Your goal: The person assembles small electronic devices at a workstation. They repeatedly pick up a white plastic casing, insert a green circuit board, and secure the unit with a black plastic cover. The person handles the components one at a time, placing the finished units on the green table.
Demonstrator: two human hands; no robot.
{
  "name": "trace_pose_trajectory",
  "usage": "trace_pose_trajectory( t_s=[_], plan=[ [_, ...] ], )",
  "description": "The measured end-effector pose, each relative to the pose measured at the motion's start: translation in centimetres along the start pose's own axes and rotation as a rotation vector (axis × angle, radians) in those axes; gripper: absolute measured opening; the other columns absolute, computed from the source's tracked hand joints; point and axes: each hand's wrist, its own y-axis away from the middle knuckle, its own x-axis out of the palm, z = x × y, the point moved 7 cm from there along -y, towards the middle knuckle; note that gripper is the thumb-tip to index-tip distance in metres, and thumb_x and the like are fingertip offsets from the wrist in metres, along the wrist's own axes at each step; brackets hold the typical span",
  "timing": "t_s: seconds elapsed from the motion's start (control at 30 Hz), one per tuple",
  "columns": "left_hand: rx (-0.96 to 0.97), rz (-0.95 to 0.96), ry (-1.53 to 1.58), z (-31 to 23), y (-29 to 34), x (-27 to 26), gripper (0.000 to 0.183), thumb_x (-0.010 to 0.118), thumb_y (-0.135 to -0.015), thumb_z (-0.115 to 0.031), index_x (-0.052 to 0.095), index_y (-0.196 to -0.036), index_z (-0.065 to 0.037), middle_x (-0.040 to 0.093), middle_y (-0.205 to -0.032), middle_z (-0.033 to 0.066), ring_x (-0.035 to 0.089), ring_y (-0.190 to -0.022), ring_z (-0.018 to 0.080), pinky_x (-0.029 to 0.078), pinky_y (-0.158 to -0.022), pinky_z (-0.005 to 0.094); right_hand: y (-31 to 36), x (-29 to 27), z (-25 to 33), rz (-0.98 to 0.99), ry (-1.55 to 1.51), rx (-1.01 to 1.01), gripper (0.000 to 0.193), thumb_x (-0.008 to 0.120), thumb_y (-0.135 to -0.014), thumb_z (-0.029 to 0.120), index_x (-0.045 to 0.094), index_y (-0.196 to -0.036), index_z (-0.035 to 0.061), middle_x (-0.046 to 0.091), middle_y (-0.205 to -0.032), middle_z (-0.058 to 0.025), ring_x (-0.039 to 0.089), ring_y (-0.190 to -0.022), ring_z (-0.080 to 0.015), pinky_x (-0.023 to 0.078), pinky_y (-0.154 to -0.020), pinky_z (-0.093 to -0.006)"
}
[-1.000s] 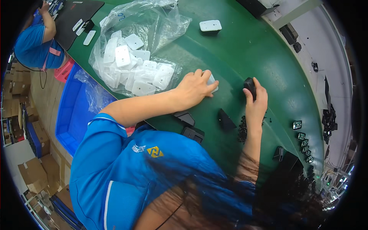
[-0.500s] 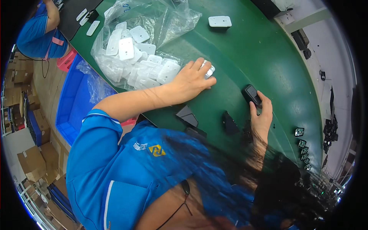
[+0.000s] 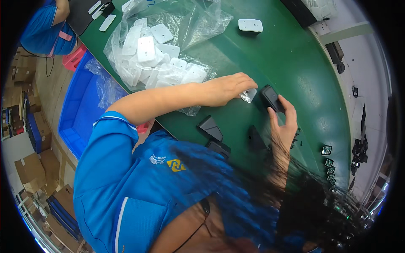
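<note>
My left hand (image 3: 230,87) is closed on a small white plastic plate (image 3: 248,96) with shiny metal parts on it, held above the green table just left of a black casing. My right hand (image 3: 286,120) grips that black plastic casing (image 3: 269,98) between thumb and fingers, its long side tilted. A narrow gap separates the two pieces. Left of my left hand, a heap of white plates (image 3: 146,49) with small holes lies in a clear plastic bag (image 3: 185,31). Closer to me are a wedge-shaped black casing (image 3: 210,127) and a second black piece (image 3: 255,139), partly behind hair.
A white plate on a black casing (image 3: 250,25) stands at the far side of the green table (image 3: 295,55). Small electronic modules (image 3: 326,150) line the right edge. A blue bin (image 3: 80,114) sits left, below the table. Another person's arm (image 3: 62,10) shows at far left.
My left hand has moved right from beside the bag, carrying the white plate toward the black casing. My right hand has shifted slightly with the casing. The view has moved a little.
</note>
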Motion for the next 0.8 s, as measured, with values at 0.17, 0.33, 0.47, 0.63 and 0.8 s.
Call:
trace_pose_trajectory(
  t_s=[0.17, 0.33, 0.47, 0.63, 0.8],
  plan=[
    [-0.124, -0.124, 0.064, 1.0, 0.8, -2.9, 0.056, 0.058, -0.078, 0.006, 0.044, -0.131, -0.005, 0.047, -0.133, 0.0134, 0.042, -0.126, 0.0307, 0.038, -0.104, 0.0385, -1.3, 2.4, 2.8, 0.081, -0.003, -0.168, 0.038, 0.069, -0.075, 0.005, 0.059, -0.113, 0.0039, 0.061, -0.109, -0.0127, 0.057, -0.101, -0.0288, 0.046, -0.088, -0.0369],
    [-0.084, -0.043, 0.099, 0.6, 2.1, -3.4, 0.058, 0.055, -0.077, 0.009, 0.047, -0.132, -0.008, 0.045, -0.138, 0.0102, 0.041, -0.129, 0.0280, 0.034, -0.107, 0.0397, -2.0, 4.4, 4.2, 0.169, 0.017, -0.274, 0.038, 0.069, -0.075, 0.005, 0.059, -0.112, 0.0046, 0.061, -0.109, -0.0107, 0.056, -0.100, -0.0283, 0.047, -0.085, -0.0369],
    [-0.052, 0.058, 0.015, 0.9, 2.7, -2.3, 0.058, 0.053, -0.077, 0.007, 0.048, -0.132, -0.010, 0.043, -0.141, 0.0067, 0.039, -0.131, 0.0253, 0.032, -0.109, 0.0408, -2.2, 5.3, 4.2, 0.217, 0.090, -0.298, 0.039, 0.068, -0.076, 0.005, 0.059, -0.113, 0.0055, 0.060, -0.107, -0.0095, 0.057, -0.098, -0.0268, 0.049, -0.081, -0.0366],
    [-0.037, 0.083, -0.183, 0.3, 2.9, -2.1, 0.052, 0.051, -0.080, 0.001, 0.048, -0.131, -0.010, 0.043, -0.141, 0.0058, 0.041, -0.130, 0.0240, 0.033, -0.108, 0.0404, -1.7, 6.0, 4.3, 0.219, 0.233, -0.329, 0.040, 0.068, -0.076, 0.006, 0.059, -0.114, 0.0073, 0.060, -0.107, -0.0092, 0.057, -0.096, -0.0254, 0.051, -0.075, -0.0350],
    [0.062, 0.022, -0.332, -0.6, 2.4, -1.9, 0.057, 0.064, -0.074, -0.009, 0.048, -0.128, -0.002, 0.046, -0.137, 0.0114, 0.049, -0.121, 0.0290, 0.043, -0.100, 0.0396, -2.5, 6.0, 3.3, 0.233, 0.048, -0.275, 0.039, 0.069, -0.074, 0.004, 0.061, -0.112, 0.0073, 0.061, -0.105, -0.0091, 0.058, -0.093, -0.0255, 0.051, -0.074, -0.0336]
  ],
)
